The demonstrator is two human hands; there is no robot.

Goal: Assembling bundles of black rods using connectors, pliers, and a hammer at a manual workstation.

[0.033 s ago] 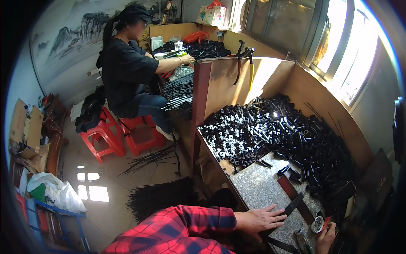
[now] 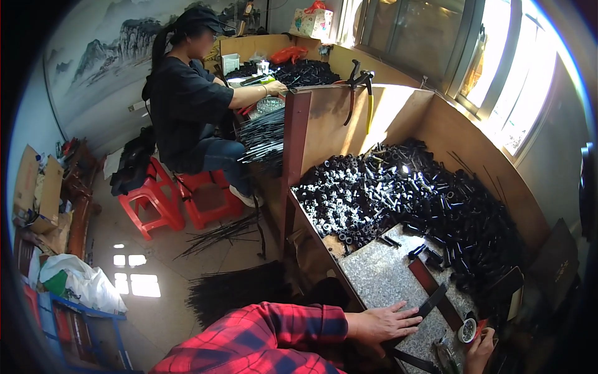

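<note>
— Where are the hands?

— Both sit at the bottom of the frame, right of centre. The left hand (image 2: pixel 383 324), coming out of a red plaid sleeve (image 2: pixel 261 340), lies flat and spread on the grey stone slab (image 2: pixel 380 277), fingers splayed, gripping nothing. Its fingertips touch the near end of a flat black strip (image 2: pixel 431 301) lying slantwise on the slab.

— And the other?

— The right hand (image 2: pixel 478 350) is at the lower right edge, curled beside a small round white cup (image 2: pixel 467 330); I cannot tell whether it grips it.

— What lies around?

— A heap of short black tubes (image 2: pixel 405 193) fills the wooden bin (image 2: pixel 436 124) above the slab. In the upper left, another person (image 2: pixel 187 106) sits on a red stool (image 2: pixel 208 196) at a second bench.
</note>
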